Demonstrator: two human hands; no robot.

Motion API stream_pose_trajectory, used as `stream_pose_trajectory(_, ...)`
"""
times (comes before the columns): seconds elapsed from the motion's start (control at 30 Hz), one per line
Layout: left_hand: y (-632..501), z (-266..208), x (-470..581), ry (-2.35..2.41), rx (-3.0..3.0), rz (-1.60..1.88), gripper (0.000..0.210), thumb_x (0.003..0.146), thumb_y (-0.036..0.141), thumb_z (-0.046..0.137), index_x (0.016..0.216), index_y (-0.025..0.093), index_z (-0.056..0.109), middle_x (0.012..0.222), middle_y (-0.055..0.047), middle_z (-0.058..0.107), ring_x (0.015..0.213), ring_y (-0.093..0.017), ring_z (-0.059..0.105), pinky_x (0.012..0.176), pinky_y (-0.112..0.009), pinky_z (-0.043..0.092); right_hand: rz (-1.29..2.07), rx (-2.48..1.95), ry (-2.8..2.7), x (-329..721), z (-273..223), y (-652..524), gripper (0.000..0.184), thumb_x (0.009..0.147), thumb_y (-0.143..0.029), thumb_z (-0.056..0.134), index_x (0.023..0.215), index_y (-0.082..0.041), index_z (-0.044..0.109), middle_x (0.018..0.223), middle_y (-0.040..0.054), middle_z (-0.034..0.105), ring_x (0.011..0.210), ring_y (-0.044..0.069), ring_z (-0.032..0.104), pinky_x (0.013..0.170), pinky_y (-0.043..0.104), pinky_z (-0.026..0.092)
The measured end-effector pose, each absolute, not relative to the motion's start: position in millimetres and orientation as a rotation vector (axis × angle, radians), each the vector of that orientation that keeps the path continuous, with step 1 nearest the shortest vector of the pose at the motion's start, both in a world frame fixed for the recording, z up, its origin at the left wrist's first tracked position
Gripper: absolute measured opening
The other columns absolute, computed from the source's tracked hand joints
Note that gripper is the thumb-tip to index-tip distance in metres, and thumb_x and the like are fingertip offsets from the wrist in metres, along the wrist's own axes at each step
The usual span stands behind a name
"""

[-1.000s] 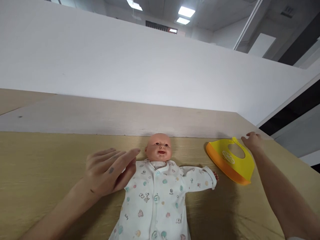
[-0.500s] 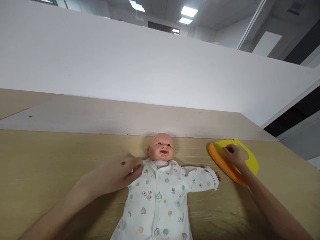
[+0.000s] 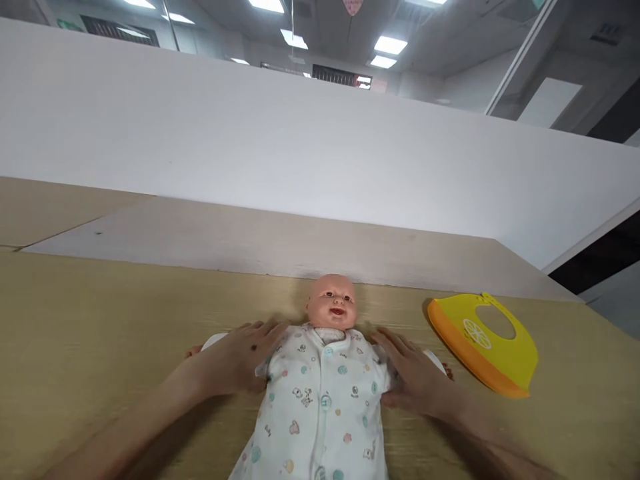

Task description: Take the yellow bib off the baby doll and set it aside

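We see the doll (image 3: 320, 393) lying face up on the table (image 3: 100, 333). Our left hand (image 3: 240, 357) and right hand (image 3: 413, 377) rest flat on its arms, fingers spread, gripping nothing. A bib (image 3: 487, 350) lies apart, right of the doll.

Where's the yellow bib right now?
In the head view the yellow bib lies flat on the tan tabletop, to the right of the doll, just beyond the right hand and untouched by it.
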State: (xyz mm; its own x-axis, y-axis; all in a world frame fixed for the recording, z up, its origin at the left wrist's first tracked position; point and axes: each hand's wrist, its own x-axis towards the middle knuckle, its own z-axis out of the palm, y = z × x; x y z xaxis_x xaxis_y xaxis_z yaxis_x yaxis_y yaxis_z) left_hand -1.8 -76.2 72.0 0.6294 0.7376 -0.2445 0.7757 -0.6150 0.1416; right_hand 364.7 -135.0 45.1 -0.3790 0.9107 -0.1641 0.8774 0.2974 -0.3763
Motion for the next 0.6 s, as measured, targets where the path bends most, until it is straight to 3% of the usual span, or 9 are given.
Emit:
stream_pose_trajectory(0.07,-76.6,68.9,-0.7,1.239,2.687,-0.171,0.075,0.073,0.026,0.058,0.144,0.018,0.036,0.146,-0.016,0.043,0.126,-0.033,0.049,0.105,-0.045,0.038,0.67,-1.762,-2.444,358.1,41.9,-132.4,0.099,0.063,-0.047,0.072,0.149,-0.027,0.028,0.153,0.009,0.027,0.138,0.035,0.029,0.11,0.049,0.032)
stream_pose_trajectory(0.23,-77.2,60.5,-5.3,1.303,2.759,-0.156,0.057,0.074,0.015,0.054,0.13,0.018,0.052,0.133,-0.014,0.055,0.11,-0.029,0.059,0.095,-0.039,0.045,0.689,-1.864,-2.328,358.7,39.3,-137.8,0.089,0.065,-0.032,0.067,0.145,-0.032,0.029,0.138,0.0093,0.049,0.121,0.034,0.05,0.097,0.044,0.044)
stream_pose_trajectory(0.37,-79.5,54.9,-8.9,1.326,2.776,-0.14,0.044,0.076,0.018,0.053,0.12,0.019,0.059,0.12,-0.012,0.062,0.101,-0.027,0.062,0.092,-0.041,0.045,0.673,-1.934,-2.3,360.0,33.7,-143.9,0.085,0.065,-0.032,0.064,0.143,-0.037,0.03,0.138,0.0082,0.049,0.116,0.037,0.055,0.09,0.046,0.047)
stream_pose_trajectory(0.5,-81.4,58.5,-11.3,1.225,2.795,-0.077,0.066,0.077,0.025,0.054,0.14,0.019,0.039,0.141,-0.013,0.048,0.125,-0.029,0.048,0.103,-0.043,0.039,0.669,-1.849,-2.303,364.1,31.8,-144.6,0.091,0.064,-0.039,0.07,0.145,-0.036,0.029,0.144,0.0068,0.042,0.125,0.036,0.047,0.1,0.048,0.041)
stream_pose_trajectory(0.6,-86.4,66.9,-12.1,1.074,2.847,0.035,0.071,0.077,0.026,0.055,0.144,0.021,0.032,0.146,-0.011,0.042,0.136,-0.029,0.034,0.107,-0.041,0.037,0.8,-1.675,-2.299,371.6,38.0,-143.1,0.096,0.063,-0.047,0.075,0.146,-0.037,0.028,0.147,0.0049,0.038,0.132,0.035,0.037,0.109,0.048,0.033)
